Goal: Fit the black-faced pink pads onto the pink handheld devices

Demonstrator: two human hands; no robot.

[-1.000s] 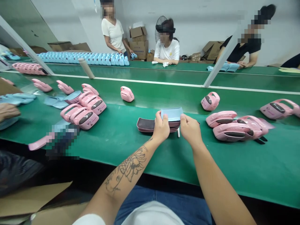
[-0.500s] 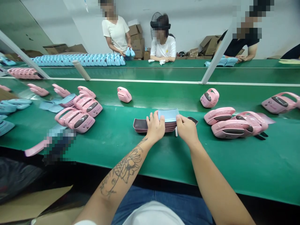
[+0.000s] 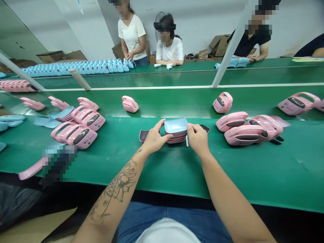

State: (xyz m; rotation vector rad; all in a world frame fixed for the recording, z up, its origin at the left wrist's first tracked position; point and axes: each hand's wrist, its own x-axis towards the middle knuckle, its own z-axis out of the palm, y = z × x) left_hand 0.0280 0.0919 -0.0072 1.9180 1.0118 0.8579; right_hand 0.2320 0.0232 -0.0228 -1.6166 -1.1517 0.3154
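A stack of curved, pink-edged pieces [image 3: 176, 139] lies on the green work surface in front of me, with a shiny light-blue curved panel [image 3: 176, 125] on top. My left hand [image 3: 155, 137] is at the stack's left end, thumb and fingers spread apart, the thumb against its front. My right hand [image 3: 198, 139] pinches the panel's right edge between thumb and forefinger; its other fingers are curled. A dark piece [image 3: 144, 135] shows partly behind my left hand. Another dark tip [image 3: 205, 128] shows behind the right. A slim white stick [image 3: 187, 141] stands out beside the stack.
Pink handled cases [image 3: 245, 135] lie in a group on the right, and more pink cases [image 3: 82, 135] on the left beside blue panels [image 3: 48, 120]. A strip along the far side carries single pink cases [image 3: 130, 104]. Co-workers sit and stand behind rows of blue pieces [image 3: 83, 67].
My left hand has slid left off the blue panel and its fingers have spread. My right hand stays at the panel's right edge. The view has shifted slightly; a standing co-worker's hands have lowered.
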